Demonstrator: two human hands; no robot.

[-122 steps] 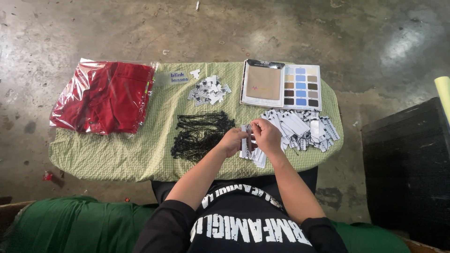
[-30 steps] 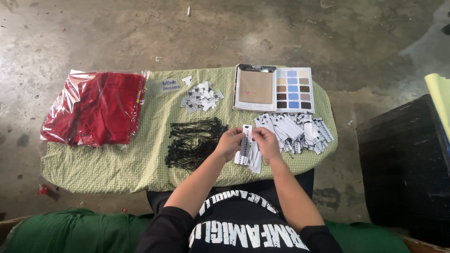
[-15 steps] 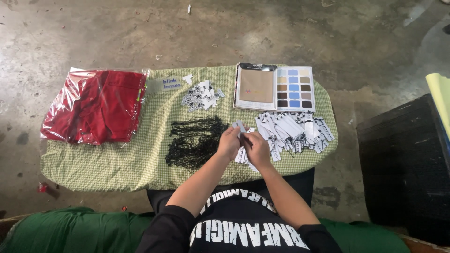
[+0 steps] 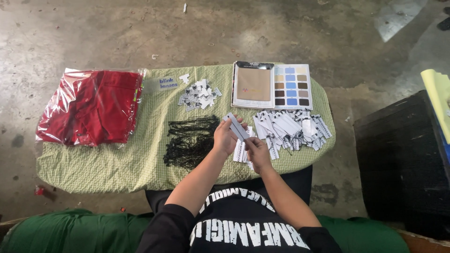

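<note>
Grey tag (image 4: 236, 126) pinched between both hands' grip, tilted.

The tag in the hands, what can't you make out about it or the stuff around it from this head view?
Head view:
- Paper tag: print too small; lower end hidden by the right hand.
- Left hand: fingertips hidden behind the tag.
- Black cords: tangled, count unclear.
- Tag pile: overlapping, count unclear.
- Red garments in plastic bag: glare blurs the folds.

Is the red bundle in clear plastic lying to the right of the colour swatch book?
No, the red bundle lies at the table's far left, the swatch book at upper right.
</note>
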